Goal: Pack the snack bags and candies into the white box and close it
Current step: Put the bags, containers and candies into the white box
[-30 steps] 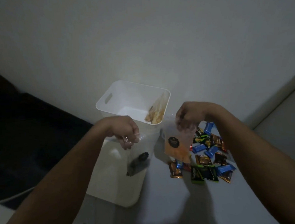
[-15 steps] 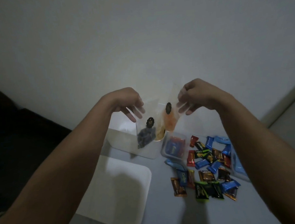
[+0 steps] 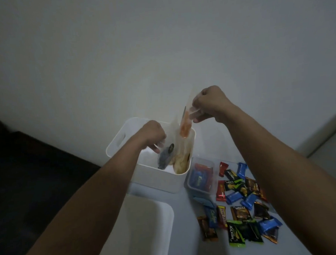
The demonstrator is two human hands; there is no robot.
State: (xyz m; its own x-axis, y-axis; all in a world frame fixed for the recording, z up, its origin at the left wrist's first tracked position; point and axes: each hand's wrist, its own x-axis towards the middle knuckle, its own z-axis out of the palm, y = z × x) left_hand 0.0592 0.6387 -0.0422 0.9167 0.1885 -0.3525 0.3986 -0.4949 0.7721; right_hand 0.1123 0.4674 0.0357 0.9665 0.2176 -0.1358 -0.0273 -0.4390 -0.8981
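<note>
Pinching dark bag with our left hand, orange bag with right hand, both over white box, frame centre.

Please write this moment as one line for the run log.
left hand: lowering dark snack bag into white plastic box | right hand: holding orange snack bag above box | candies: unpacked

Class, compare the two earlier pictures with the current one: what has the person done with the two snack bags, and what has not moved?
The left hand has lowered its dark-filled bag into the white box. The right hand has carried the orange-filled bag from beside the candies to above the box's right rim. Both bags stay gripped. The lid, the clear tub and the loose candies lie unmoved.
</note>
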